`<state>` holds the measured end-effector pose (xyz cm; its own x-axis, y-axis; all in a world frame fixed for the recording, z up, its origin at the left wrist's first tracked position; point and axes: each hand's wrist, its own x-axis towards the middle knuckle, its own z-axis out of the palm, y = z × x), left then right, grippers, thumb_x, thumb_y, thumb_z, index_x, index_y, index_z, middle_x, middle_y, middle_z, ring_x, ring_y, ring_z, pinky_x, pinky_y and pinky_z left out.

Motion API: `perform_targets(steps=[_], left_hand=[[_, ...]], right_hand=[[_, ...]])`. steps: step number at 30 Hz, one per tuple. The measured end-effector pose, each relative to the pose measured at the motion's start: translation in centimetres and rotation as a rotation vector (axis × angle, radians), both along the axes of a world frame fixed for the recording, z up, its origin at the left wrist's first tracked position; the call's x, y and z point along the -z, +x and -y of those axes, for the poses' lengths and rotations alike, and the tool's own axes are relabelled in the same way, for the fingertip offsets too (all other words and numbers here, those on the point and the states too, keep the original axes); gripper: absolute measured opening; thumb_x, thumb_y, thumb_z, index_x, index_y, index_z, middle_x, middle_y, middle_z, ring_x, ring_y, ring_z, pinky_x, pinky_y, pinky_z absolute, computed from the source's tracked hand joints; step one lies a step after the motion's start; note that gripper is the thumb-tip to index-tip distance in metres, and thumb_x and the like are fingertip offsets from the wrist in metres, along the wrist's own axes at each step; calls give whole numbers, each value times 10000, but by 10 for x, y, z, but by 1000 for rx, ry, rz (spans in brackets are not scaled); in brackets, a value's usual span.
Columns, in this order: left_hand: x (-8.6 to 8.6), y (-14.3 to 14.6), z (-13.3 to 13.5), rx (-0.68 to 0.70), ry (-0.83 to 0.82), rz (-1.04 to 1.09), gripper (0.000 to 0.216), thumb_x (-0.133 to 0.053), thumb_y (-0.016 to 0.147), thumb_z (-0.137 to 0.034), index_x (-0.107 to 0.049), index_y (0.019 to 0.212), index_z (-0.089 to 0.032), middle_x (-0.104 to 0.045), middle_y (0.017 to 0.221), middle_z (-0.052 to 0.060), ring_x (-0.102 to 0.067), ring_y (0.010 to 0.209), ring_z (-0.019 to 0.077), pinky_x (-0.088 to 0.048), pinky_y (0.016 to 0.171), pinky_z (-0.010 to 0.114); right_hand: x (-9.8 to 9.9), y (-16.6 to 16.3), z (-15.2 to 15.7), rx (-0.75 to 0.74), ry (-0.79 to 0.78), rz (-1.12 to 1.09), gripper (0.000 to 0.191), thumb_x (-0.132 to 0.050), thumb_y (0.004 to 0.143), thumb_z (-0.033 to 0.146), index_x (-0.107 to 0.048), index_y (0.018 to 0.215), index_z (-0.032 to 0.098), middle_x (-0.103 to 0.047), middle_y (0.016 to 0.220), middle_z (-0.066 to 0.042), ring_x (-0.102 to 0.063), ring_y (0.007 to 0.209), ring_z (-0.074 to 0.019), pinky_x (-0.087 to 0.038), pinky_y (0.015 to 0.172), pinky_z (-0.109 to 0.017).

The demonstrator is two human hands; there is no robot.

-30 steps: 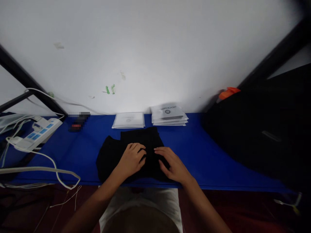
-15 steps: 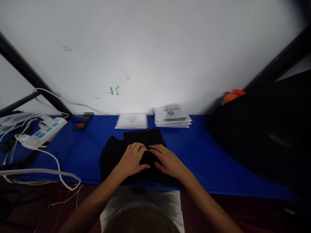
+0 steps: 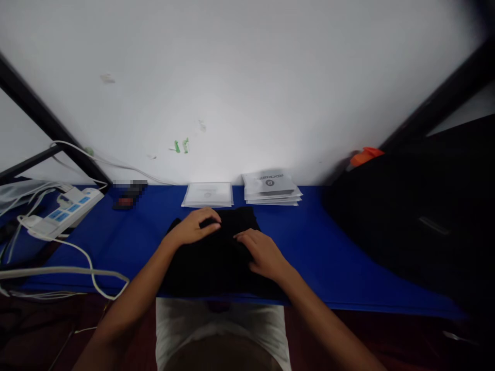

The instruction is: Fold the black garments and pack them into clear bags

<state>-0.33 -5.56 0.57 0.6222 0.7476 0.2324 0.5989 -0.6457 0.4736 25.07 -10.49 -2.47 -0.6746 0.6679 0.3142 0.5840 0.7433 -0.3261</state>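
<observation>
A piece of black cloth [image 3: 216, 268] lies bunched on the blue tabletop [image 3: 301, 247], close to the front edge. What kind of garment or fabric item it is, I cannot make out. My left hand [image 3: 193, 226] rests at its far left part, fingers curved and thumb apart from them. Lower down on the right side, my right hand [image 3: 263, 253] lies on the cloth with its fingers stretched out and the thumb apart. Neither hand visibly grips the fabric.
Against the wall lie a flat white pouch [image 3: 208, 195] and a stack of white packets [image 3: 273, 186] with a printed logo. A power strip [image 3: 65, 212] with white cables is at left. A large black item [image 3: 410, 221] covers the right end, an orange piece [image 3: 366, 156] behind it.
My left hand has moved away from my right, up and left to the far part of the cloth. The right hand stays in nearly the same place.
</observation>
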Motion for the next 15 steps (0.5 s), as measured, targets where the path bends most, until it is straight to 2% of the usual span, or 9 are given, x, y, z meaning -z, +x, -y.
perform_targets(steps=[2, 4, 7, 11, 13, 15], left_hand=[[9, -10, -24, -187, 122, -154, 211, -464, 917, -173, -633, 1042, -181, -665, 1053, 89, -611, 997, 224, -477, 897, 375], [19, -17, -44, -251, 162, -228, 257, -441, 871, -91, -648, 1004, -161, -668, 1037, 115, -603, 990, 252, -468, 878, 401], [30, -22, -62, -232, 174, -286, 283, -468, 792, -27, -674, 921, -171, -688, 997, 101, -604, 967, 243, -462, 855, 371], [35, -26, -68, -202, 211, -312, 280, -484, 785, -23, -689, 908, -169, -700, 955, 94, -609, 930, 231, -470, 834, 357], [32, -28, -66, -202, 244, -294, 277, -473, 818, -41, -688, 945, -161, -691, 973, 106, -605, 943, 239, -473, 843, 376], [28, -27, -58, -209, 284, -261, 285, -448, 860, -60, -677, 1002, -152, -671, 1020, 120, -593, 988, 245, -470, 874, 395]], right_hand=[[5, 0, 5, 13, 86, 18, 558, -534, 565, 34, -567, 1107, 164, -635, 1161, -145, -576, 1000, -279, -471, 817, -407], [9, 0, 9, 27, 124, 48, 584, -531, 561, 24, -574, 1129, 153, -627, 1186, -157, -568, 999, -288, -470, 820, -426], [15, 1, 15, 12, 64, 52, 642, -529, 545, 21, -567, 1174, 145, -603, 1242, -162, -539, 1109, -308, -458, 903, -469], [21, 5, 20, -33, -79, -2, 767, -520, 497, 19, -521, 1254, 141, -474, 1420, -177, -340, 1384, -329, -312, 1095, -555], [23, 8, 21, -35, -134, -3, 819, -497, 500, -3, -490, 1305, 148, -438, 1462, -177, -329, 1406, -306, -320, 1107, -538], [26, 12, 20, -29, -156, 7, 841, -467, 510, -30, -478, 1328, 164, -465, 1450, -163, -384, 1383, -276, -372, 1092, -494]])
